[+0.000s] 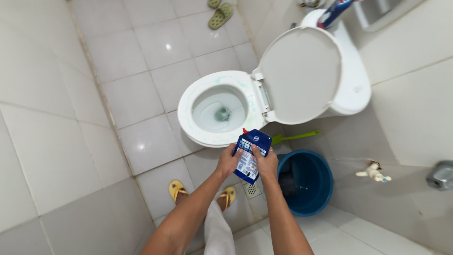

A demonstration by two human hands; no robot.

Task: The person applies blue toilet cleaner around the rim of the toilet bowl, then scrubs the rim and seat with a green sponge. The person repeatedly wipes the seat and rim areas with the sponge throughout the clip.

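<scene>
Both my hands hold a blue bottle of toilet cleaner [251,153] with a red nozzle tip, its neck angled toward the bowl. My left hand [229,160] grips its left side and my right hand [265,163] wraps its right side. Just beyond the nozzle is the white toilet [207,137] with its lid [299,75] raised. Pale greenish liquid streaks the seat and the inside of the bowl.
A blue bucket [309,182] stands right of my hands, with a green brush handle [295,137] behind it. A floor drain [251,190] lies under the bottle. My feet wear yellow sandals [177,190]. Green slippers [220,15] lie far back. A wall tap [374,171] juts out at right.
</scene>
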